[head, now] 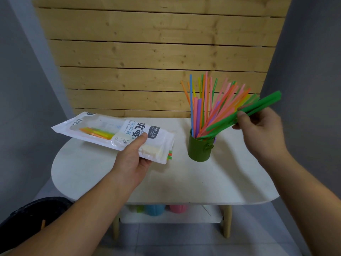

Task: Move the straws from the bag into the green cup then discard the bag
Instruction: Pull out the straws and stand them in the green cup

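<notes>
Bright plastic straws (203, 108) fan from the round green cup (199, 150). Your right hand (262, 130) pinches green straws (258, 108), your left hand (132, 159) grips the white bag (110, 130); seat tips inside the rim before releasing.

The pale desk (184, 182) has rounded ends. A green cup (199, 150) stands upright on its right half, full of coloured straws (206, 108). On the shelf (166, 219) beneath it stand a blue cup (154, 209) and a pink cup (178, 208).

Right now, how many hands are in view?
2: the left hand grips the bag; the right hand pinches green straws angled toward the green cup.
</notes>
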Motion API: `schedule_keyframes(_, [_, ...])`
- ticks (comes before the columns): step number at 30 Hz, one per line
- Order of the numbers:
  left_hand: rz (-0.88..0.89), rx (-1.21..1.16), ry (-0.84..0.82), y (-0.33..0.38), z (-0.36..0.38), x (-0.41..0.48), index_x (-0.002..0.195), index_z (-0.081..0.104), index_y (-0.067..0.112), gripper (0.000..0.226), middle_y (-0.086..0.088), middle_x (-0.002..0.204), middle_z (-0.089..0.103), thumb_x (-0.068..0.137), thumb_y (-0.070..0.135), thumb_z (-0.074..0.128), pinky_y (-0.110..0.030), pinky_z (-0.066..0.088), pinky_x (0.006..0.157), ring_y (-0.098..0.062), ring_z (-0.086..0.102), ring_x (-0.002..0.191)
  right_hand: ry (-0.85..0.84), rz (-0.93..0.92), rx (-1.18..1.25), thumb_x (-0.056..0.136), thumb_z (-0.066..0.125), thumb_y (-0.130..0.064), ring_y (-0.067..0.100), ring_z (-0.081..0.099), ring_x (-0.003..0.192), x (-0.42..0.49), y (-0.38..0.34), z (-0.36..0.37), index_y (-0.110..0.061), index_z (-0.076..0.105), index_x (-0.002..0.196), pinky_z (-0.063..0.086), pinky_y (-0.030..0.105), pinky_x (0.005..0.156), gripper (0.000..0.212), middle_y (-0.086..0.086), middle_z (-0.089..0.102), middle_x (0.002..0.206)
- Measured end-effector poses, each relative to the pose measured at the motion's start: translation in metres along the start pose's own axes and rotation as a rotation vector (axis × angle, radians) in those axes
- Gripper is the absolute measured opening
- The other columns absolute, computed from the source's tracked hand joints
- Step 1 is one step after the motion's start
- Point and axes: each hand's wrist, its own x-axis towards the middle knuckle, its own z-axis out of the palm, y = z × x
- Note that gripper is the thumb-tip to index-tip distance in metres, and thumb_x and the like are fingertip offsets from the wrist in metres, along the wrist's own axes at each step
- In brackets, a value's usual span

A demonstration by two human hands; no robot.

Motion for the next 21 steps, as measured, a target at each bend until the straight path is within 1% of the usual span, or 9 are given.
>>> schedule_keyframes(2, [0.0, 0.003, -0.003, 0.001, -0.001, 0.0, 0.114, 0.069, 0.019, 0.026, -0.001, 0.101, 0.082, 0.092, 0.005, 0.071, -0.036, 0.066, 0.065, -0.015, 0.079, 0.088, -0.033, 0.012, -0.051, 0.093, 0.062, -0.019, 0.028, 0.07, 0.082, 0.0, 0.002, 0.011, -0.015, 0.066, 0.098, 0.059, 0.053, 0.078, 0.007, 0.01, 0.072, 0.091])
schedule_keyframes(4, [0.002, 0.006, -0.003, 0.001, -0.002, 0.001, 0.115, 0.069, 0.019, 0.026, -0.001, 0.103, 0.082, 0.092, 0.006, 0.07, -0.036, 0.066, 0.066, -0.015, 0.079, 0.089, -0.075, 0.03, -0.086, 0.093, 0.064, -0.019, 0.032, 0.068, 0.084, 0.001, 0.004, 0.02, -0.018, 0.065, 0.094, 0.058, 0.055, 0.077, 0.002, 0.011, 0.072, 0.092])
schedule_keyframes(7, [0.011, 0.009, 0.001, 0.004, -0.008, 0.003, 0.114, 0.069, 0.019, 0.025, -0.001, 0.103, 0.082, 0.093, 0.006, 0.07, -0.037, 0.066, 0.067, -0.015, 0.079, 0.09, -0.133, 0.09, -0.112, 0.092, 0.066, -0.022, 0.026, 0.069, 0.079, 0.002, 0.009, 0.035, -0.02, 0.065, 0.094, 0.059, 0.052, 0.078, 0.003, 0.002, 0.071, 0.086])
schedule_keyframes(10, [0.005, 0.017, -0.006, 0.004, -0.008, 0.004, 0.116, 0.069, 0.018, 0.026, 0.0, 0.102, 0.082, 0.093, 0.007, 0.07, -0.036, 0.066, 0.068, -0.014, 0.079, 0.089, -0.121, 0.118, -0.107, 0.092, 0.066, -0.024, 0.019, 0.068, 0.063, 0.004, 0.012, 0.039, -0.013, 0.068, 0.093, 0.06, 0.052, 0.072, 0.011, -0.001, 0.07, 0.078])
schedule_keyframes(12, [0.003, 0.019, -0.012, 0.004, -0.006, 0.003, 0.118, 0.069, 0.018, 0.027, 0.0, 0.104, 0.082, 0.093, 0.007, 0.07, -0.038, 0.066, 0.071, -0.015, 0.079, 0.09, -0.086, 0.132, -0.097, 0.092, 0.065, -0.026, 0.024, 0.068, 0.068, 0.006, 0.013, 0.039, -0.01, 0.069, 0.095, 0.059, 0.052, 0.073, 0.017, 0.001, 0.069, 0.08])
schedule_keyframes(14, [0.003, 0.018, -0.018, 0.003, -0.004, 0.003, 0.121, 0.068, 0.018, 0.03, 0.0, 0.105, 0.082, 0.093, 0.007, 0.07, -0.039, 0.066, 0.074, -0.015, 0.079, 0.091, -0.067, 0.143, -0.092, 0.093, 0.064, -0.028, 0.027, 0.069, 0.074, 0.008, 0.014, 0.039, -0.013, 0.068, 0.096, 0.059, 0.053, 0.075, 0.016, 0.0, 0.069, 0.083])
schedule_keyframes(17, [0.002, 0.016, -0.017, 0.002, -0.003, 0.003, 0.123, 0.067, 0.018, 0.033, -0.001, 0.107, 0.082, 0.092, 0.007, 0.07, -0.038, 0.066, 0.072, -0.015, 0.079, 0.091, -0.102, 0.139, -0.107, 0.094, 0.063, -0.031, 0.026, 0.069, 0.079, 0.005, 0.018, 0.044, -0.017, 0.066, 0.102, 0.06, 0.051, 0.076, 0.017, 0.0, 0.07, 0.09])
schedule_keyframes(19, [0.002, 0.014, -0.015, 0.002, -0.003, 0.002, 0.124, 0.067, 0.018, 0.035, -0.001, 0.108, 0.081, 0.092, 0.007, 0.071, -0.038, 0.066, 0.071, -0.015, 0.079, 0.092, -0.125, 0.143, -0.141, 0.096, 0.061, -0.034, 0.028, 0.069, 0.086, 0.004, 0.02, 0.048, -0.014, 0.066, 0.111, 0.06, 0.048, 0.078, 0.025, 0.005, 0.07, 0.099])
schedule_keyframes(21, [0.005, 0.014, -0.016, 0.003, -0.003, 0.002, 0.124, 0.067, 0.018, 0.035, -0.001, 0.108, 0.081, 0.092, 0.007, 0.071, -0.035, 0.066, 0.066, -0.015, 0.079, 0.092, -0.104, 0.138, -0.168, 0.099, 0.055, -0.034, 0.028, 0.069, 0.086, 0.006, 0.022, 0.048, -0.012, 0.064, 0.114, 0.06, 0.04, 0.072, 0.029, 0.008, 0.07, 0.101])
